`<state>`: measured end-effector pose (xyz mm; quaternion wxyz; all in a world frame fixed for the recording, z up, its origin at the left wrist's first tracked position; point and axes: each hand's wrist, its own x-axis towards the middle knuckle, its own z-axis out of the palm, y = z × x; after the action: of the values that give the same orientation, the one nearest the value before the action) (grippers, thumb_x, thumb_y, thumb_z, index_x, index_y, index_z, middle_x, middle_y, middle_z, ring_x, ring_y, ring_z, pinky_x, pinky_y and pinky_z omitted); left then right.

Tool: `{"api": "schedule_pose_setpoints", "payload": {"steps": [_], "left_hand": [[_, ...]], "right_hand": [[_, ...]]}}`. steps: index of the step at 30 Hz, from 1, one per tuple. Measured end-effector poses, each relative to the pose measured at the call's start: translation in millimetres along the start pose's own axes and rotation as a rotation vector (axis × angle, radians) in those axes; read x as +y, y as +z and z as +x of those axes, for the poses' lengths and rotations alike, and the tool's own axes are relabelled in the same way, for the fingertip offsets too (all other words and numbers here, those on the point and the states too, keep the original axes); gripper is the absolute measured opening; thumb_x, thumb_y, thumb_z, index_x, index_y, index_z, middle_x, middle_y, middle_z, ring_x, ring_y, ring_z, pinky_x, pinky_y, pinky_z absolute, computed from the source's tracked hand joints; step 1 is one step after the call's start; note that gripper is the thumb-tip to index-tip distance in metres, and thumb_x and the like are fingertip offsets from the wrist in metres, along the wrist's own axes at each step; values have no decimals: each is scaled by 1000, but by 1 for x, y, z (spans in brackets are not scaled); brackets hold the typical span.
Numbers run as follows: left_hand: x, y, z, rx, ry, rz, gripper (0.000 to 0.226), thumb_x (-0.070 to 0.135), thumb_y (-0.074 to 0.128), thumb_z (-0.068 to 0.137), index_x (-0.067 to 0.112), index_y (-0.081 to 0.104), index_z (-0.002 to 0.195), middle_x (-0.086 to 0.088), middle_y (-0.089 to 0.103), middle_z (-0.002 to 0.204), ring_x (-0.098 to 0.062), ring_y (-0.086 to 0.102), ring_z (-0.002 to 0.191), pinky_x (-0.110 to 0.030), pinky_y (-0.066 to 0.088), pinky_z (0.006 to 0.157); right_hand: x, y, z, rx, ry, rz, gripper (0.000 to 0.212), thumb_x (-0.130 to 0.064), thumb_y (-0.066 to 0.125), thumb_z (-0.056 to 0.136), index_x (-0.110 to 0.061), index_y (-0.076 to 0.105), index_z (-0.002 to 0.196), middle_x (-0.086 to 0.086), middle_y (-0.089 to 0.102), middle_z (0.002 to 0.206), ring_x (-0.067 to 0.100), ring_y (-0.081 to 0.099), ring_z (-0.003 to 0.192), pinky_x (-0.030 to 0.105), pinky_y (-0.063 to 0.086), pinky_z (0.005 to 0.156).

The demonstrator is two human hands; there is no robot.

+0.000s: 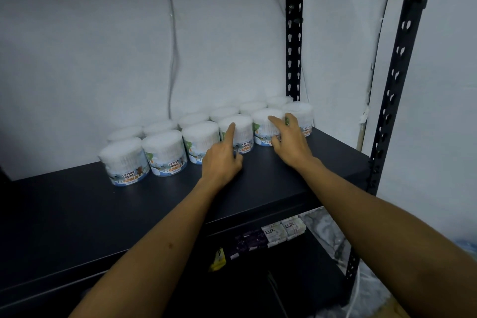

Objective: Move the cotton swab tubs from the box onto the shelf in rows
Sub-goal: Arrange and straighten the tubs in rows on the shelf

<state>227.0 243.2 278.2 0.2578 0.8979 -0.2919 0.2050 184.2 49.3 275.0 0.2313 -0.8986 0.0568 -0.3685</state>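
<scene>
the left hand (224, 160) had its index finger straight, the tip touching the front of the fourth tub (238, 131) in the near row, while its other fingers were curled under and held nothing. the right hand (289, 138) lay with its fingers spread and fairly straight against the fifth tub (265, 125), its fingertips reaching the rim; it pressed the tub rather than gripping it. the sixth tub (302, 117) stood just to the right, touching the hand's far side.

the cotton swab tubs stood upright in two rows on the dark shelf (129, 214), toward its far edge by the white wall (103, 46). the near row ran from the leftmost tub (125, 160) through two more (165, 151) (200, 138) to the ones under the hands; the far row (193, 119) sat right behind it, touching. the box was out of sight.

a black slotted upright (294, 33) rose at the far right corner, another (397, 85) nearer. on the lower shelf lay soap packs (281, 231) marked lux.
</scene>
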Motion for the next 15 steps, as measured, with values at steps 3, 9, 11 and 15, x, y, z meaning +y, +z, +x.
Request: {"api": "schedule_pose_setpoints", "payload": {"steps": [3,9,11,15], "left_hand": [[-1,0,0,0,-1,-1,82,19,54,83,27,12,153,-6,65,81,-26,59,75,-37,49,59],[0,0,0,0,-2,-1,82,18,55,83,27,12,152,-6,65,81,-25,59,75,-36,49,58],[0,0,0,-4,0,1,83,18,55,82,27,11,152,-6,65,80,-25,59,74,-37,49,58],[0,-1,0,-10,0,0,84,17,54,83,28,10,153,-5,64,80,-25,59,74,-36,48,58]], "right_hand": [[-1,0,0,0,1,-5,51,-6,52,88,-16,44,137,15,39,129,28,54,91,39,49,81],[1,1,1,-5,8,-22,53,-7,52,88,-15,41,139,15,38,133,30,54,96,38,47,85],[1,1,1,-17,0,-25,54,-7,53,88,-16,40,140,14,38,133,30,54,95,42,49,84],[-1,-4,3,141,53,-9,54,-3,49,88,-16,43,140,15,37,143,31,46,120,46,46,95]]}}
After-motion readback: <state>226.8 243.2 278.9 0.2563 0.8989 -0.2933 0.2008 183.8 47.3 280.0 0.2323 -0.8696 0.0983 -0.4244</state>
